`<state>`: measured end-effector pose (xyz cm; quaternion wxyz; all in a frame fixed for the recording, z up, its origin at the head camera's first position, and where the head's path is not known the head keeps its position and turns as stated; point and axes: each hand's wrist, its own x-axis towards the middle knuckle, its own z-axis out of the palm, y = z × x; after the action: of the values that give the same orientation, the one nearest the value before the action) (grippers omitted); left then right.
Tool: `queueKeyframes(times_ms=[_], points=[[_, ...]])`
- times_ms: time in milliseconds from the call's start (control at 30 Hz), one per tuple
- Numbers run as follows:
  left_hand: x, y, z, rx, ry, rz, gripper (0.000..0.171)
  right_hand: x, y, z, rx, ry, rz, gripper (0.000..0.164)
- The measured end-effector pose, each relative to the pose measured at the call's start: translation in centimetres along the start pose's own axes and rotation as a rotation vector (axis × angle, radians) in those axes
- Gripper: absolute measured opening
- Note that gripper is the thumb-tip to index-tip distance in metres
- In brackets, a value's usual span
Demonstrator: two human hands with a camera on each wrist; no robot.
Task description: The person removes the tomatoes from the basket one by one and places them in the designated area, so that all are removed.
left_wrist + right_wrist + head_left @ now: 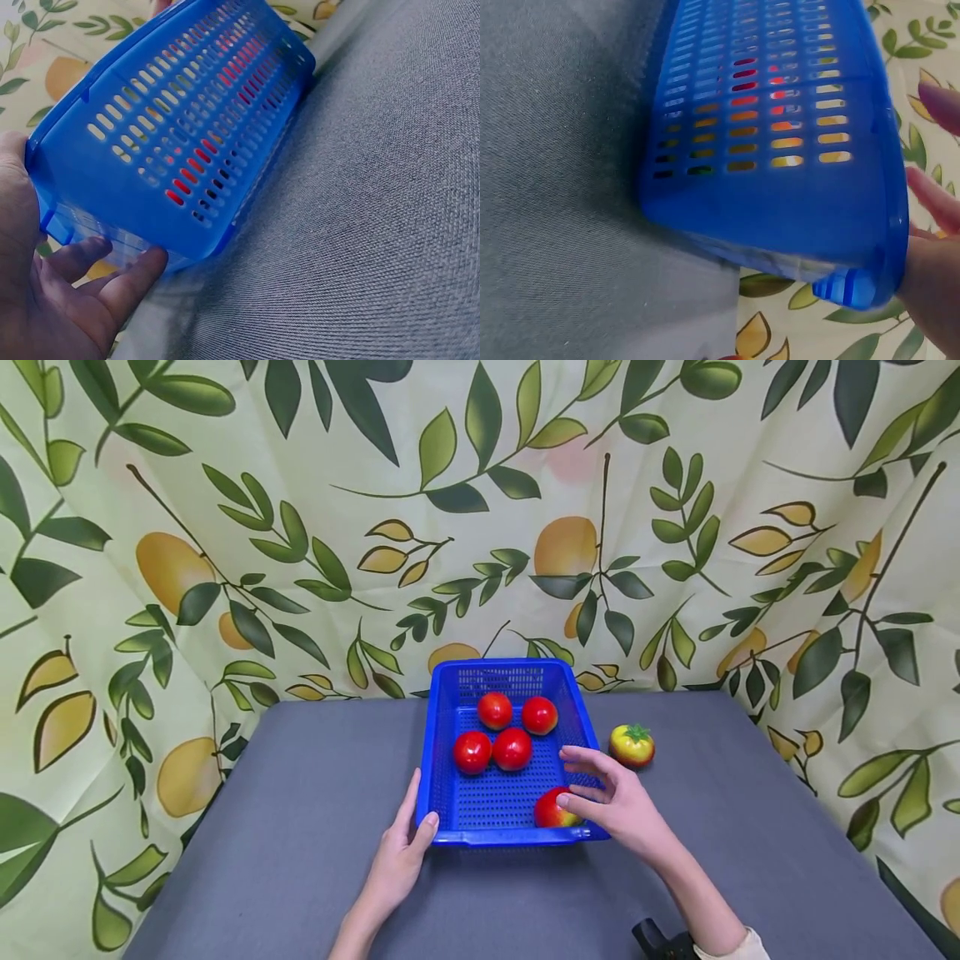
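In the head view a blue plastic basket (487,837) with slotted walls stands on the table. My left hand (397,856) grips its front left corner, thumb at the rim and fingers along the outside; the left wrist view shows these fingers (139,281) against the basket wall. Over the front right corner hovers my right hand (618,802), fingers spread and loosely bent. Beneath its thumb, inside the basket, lies a red-and-yellow tomato (549,810), partly hidden by the hand. Several red tomatoes (513,749) are grouped farther back in the basket.
A yellow-and-red tomato with a green leafy top (632,747) sits on the table right of the basket. A black object (663,942) shows by the right forearm. Behind the grey table (315,793) hangs a leaf-patterned cloth (480,568).
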<state>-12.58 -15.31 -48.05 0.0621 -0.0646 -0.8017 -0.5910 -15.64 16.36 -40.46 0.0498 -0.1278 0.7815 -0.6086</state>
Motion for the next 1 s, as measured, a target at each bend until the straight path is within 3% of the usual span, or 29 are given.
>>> queueKeyframes(times_ms=[100, 267, 633, 800, 1000], points=[[-0.1, 0.1, -0.1, -0.001, 0.002, -0.006, 0.068, 0.8, 0.0, 0.4, -0.012, -0.073, 0.010, 0.065], [0.0, 0.3, 0.0, -0.008, -0.009, 0.009, 0.068, 2.0, 0.4, 0.4, -0.040, -0.112, 0.014, 0.060], [0.0, 0.2, 0.0, -0.011, -0.010, 0.009, 0.068, 4.6, 1.0, 0.9, -0.141, -0.300, -0.028, 0.060], [-0.1, 0.3, 0.1, -0.010, -0.013, -0.009, 0.068, 5.7, 1.5, 1.7, -0.153, -0.298, -0.016, 0.056], [0.0, 0.2, 0.0, -0.004, -0.012, -0.005, 0.067, 6.5, 1.8, 2.3, -0.251, -0.212, -0.043, 0.050]])
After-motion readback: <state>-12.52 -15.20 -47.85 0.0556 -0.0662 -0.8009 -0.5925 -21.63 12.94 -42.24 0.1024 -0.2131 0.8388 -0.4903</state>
